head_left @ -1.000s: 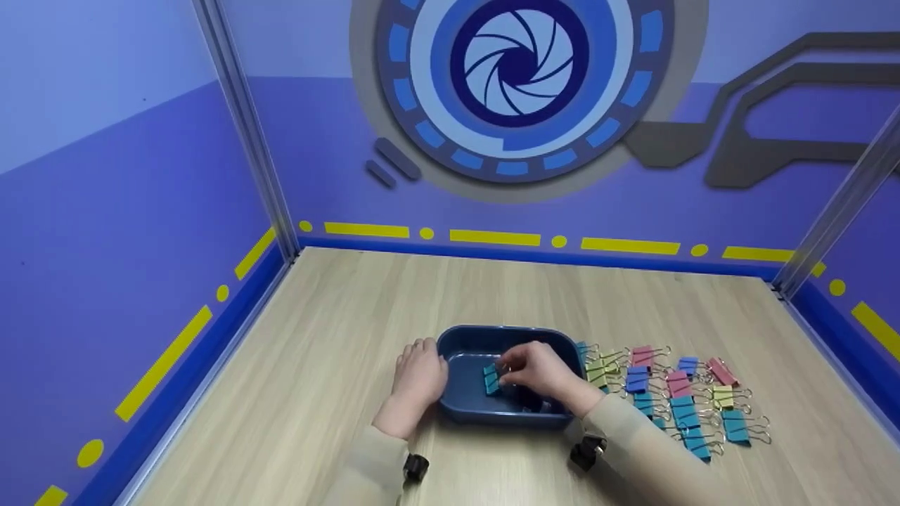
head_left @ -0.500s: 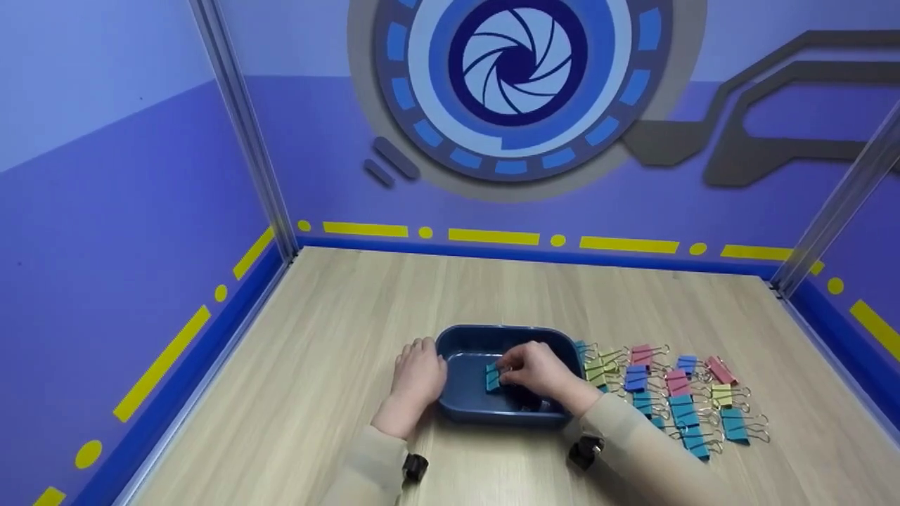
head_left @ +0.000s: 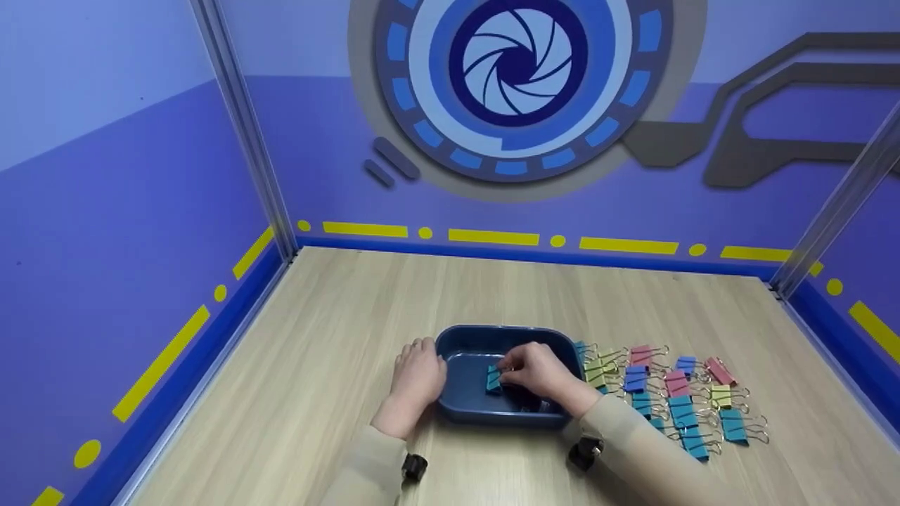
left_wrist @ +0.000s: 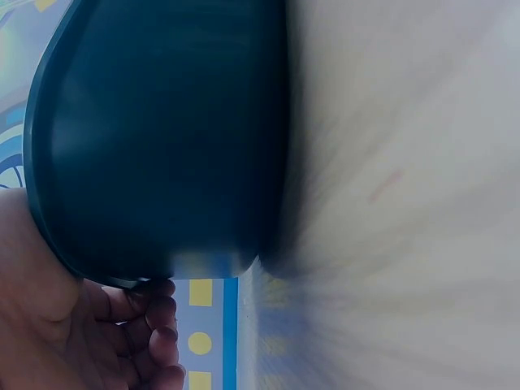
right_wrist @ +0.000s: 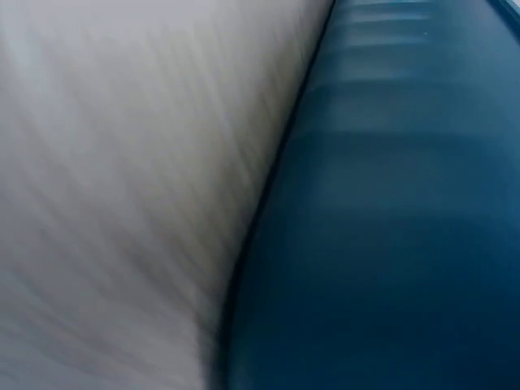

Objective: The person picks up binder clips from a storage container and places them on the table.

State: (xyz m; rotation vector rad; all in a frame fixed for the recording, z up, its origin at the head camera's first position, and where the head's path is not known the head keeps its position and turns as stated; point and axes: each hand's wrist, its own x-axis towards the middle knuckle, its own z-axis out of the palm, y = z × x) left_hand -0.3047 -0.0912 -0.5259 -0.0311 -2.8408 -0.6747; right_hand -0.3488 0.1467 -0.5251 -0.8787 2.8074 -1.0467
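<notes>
In the head view, my right hand point(head_left: 540, 369) reaches into a dark blue rectangular tray point(head_left: 471, 417). Its thumb and fingers pinch a teal binder clip point(head_left: 493, 379) low over the tray floor; the clip's handles are partly hidden by the fingers. At the tray's left end rests my left hand point(head_left: 419, 374), its back upward. The left wrist view has that hand's fingers point(left_wrist: 162, 345) loosely bent beside the outer wall, with one fingertip at the rim and the thumb out of sight. Only the tray's long side wall point(right_wrist: 390, 244) and the blurred tabletop appear in the right wrist view.
Right of the tray lie several binder clips in loose rows: teal point(head_left: 734, 426), pink point(head_left: 678, 384), blue point(head_left: 636, 379) and yellow point(head_left: 721, 396). The nearest ones sit close against the tray's right end. Purple panels point(head_left: 316, 154) with metal corner posts enclose the wooden table point(head_left: 337, 309).
The teal clip has shifted slightly to the right and turned a little more upright in the right hand's fingers. The left hand and the tray stay in place.
</notes>
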